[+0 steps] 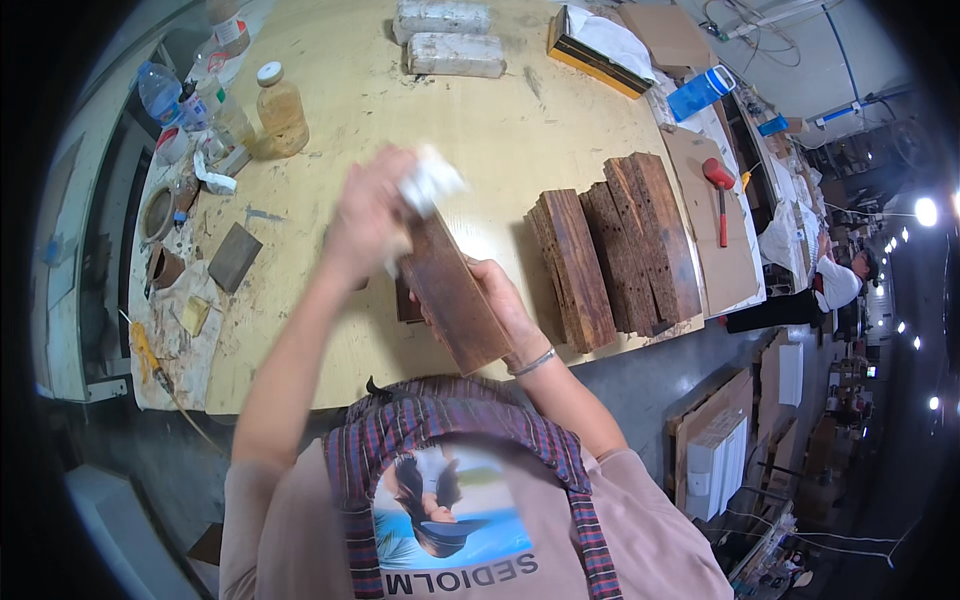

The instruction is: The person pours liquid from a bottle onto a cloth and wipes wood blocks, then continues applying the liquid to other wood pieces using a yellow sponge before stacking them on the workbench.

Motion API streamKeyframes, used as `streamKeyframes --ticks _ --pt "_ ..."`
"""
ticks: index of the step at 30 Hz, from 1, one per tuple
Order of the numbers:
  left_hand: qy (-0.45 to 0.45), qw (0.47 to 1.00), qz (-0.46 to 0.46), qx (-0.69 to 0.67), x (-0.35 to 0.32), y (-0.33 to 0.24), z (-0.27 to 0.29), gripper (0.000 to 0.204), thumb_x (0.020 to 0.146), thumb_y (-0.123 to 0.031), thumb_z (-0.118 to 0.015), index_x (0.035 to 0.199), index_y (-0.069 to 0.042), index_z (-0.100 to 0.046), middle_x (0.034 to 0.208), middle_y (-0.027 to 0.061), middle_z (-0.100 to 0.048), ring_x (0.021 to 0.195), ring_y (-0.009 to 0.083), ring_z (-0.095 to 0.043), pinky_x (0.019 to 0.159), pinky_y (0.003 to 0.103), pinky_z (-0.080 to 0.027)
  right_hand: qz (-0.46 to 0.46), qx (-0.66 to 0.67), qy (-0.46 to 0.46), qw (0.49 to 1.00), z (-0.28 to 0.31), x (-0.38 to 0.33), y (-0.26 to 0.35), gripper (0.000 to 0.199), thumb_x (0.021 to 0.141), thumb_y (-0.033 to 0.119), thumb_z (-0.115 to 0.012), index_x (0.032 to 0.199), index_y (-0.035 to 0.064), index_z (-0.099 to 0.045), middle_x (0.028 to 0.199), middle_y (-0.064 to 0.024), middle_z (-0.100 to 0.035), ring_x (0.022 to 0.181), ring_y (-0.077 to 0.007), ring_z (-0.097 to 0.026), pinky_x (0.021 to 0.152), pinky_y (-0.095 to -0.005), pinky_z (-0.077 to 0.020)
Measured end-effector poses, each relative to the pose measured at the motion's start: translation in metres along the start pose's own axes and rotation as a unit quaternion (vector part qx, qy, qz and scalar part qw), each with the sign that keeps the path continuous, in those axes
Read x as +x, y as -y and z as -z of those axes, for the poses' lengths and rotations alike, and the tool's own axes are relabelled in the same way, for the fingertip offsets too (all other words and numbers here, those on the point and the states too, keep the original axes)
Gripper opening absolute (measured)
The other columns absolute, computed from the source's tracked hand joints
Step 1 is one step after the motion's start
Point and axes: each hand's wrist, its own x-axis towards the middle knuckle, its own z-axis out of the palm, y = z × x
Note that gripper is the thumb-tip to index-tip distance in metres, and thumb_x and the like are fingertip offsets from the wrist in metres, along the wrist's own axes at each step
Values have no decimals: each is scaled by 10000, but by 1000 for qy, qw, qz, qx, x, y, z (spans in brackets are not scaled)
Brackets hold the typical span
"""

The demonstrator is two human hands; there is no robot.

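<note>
A brown wooden block (452, 295) is held tilted above the table, close to my body. My right hand (505, 308) grips it from the right side and below, with a bracelet at the wrist. Against the block's far end my left hand (365, 215), smeared by motion, presses a crumpled white cloth (432, 180). Part of another dark wooden piece (408, 300) shows beneath the held block. To the right, several dark wooden blocks (640, 245) stand in rows on the table.
Bottles, including one with amber liquid (282, 115), stand at the table's left. A dark flat pad (235, 257) lies nearby. Two whitish wrapped blocks (456, 55) sit at the far side. A red mallet (720, 190) lies on cardboard at right. Another person (838, 285) is farther off.
</note>
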Motion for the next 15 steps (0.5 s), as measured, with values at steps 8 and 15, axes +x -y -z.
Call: streamKeyframes --ticks 8,15 --pt "28 963 -268 -11 -38 -10 -17 359 890 -44 -573 1245 -58 -623 1251 149 -637 1204 309 -583 1056 440 -420 130 191 -124 965 -7 25 3 525 1034 379 -313 1398 12 -407 1125 -194 -649 838 -254 -686 718 -390 -599" --pt "61 979 -195 16 -111 28 8 276 809 -32 -648 1079 7 -683 1172 163 -675 1133 357 -630 989 426 -503 213 -64 -111 969 6 29 36 621 1048 516 -260 1249 -10 -522 1128 -148 -649 880 -247 -659 752 -392 -591"
